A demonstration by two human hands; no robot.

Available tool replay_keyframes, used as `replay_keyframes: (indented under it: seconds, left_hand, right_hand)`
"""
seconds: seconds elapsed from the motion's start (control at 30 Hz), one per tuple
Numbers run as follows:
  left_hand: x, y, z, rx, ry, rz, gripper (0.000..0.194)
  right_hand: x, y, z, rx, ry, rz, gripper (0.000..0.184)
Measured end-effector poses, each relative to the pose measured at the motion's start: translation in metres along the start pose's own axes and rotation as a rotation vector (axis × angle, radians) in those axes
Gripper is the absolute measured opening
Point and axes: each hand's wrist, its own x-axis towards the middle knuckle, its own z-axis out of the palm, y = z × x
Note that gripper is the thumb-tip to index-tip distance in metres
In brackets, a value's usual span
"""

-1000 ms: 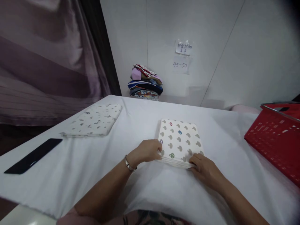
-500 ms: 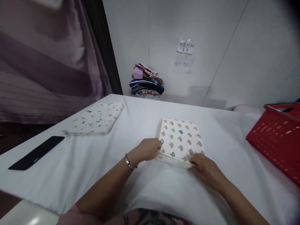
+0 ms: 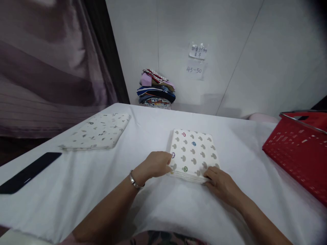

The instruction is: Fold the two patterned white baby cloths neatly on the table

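A folded white cloth (image 3: 192, 153) with grey and coloured mushroom prints lies on the white-covered table (image 3: 150, 132), its stacked layers showing along the near edge. At its near left corner, my left hand (image 3: 158, 164) is closed on the edge, thumb below and fingers above. My right hand (image 3: 221, 183) pinches the near right corner, with fingertips on the top layer. A bracelet (image 3: 135, 180) circles my left wrist. To the left lies another folded white cloth (image 3: 100, 131) with small dark prints, touched by neither hand.
A long black flat object (image 3: 29, 173) lies at the table's left. On the right stands a red perforated basket (image 3: 298, 153) with a metal handle. Stacked folded fabrics (image 3: 156, 89) rise behind the far edge, near paper signs (image 3: 196, 61) on the wall. A curtain (image 3: 51, 68) hangs at left.
The view has shifted slightly, so most things appear a little further left. Both hands stay at the cloth's near corners, and its front layers look more evenly pressed together.
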Motion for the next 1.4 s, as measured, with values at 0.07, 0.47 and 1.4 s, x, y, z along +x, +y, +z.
replay_keyframes:
  seconds: [0.07,0.47,1.4]
  left_hand:
    - [0.001,0.006,0.003,-0.05,0.117,0.067,0.014]
    - [0.015,0.02,0.039,0.012,0.145,0.212,0.014]
    - [0.026,0.025,0.052,-0.183,0.263,0.14,0.026]
  right_hand:
    - [0.0,0.0,0.0,0.006,0.01,-0.006,0.016]
    - [0.003,-0.004,-0.001,-0.024,0.026,0.01,0.018]
    - [0.007,-0.006,0.005,-0.086,0.037,0.001,0.022]
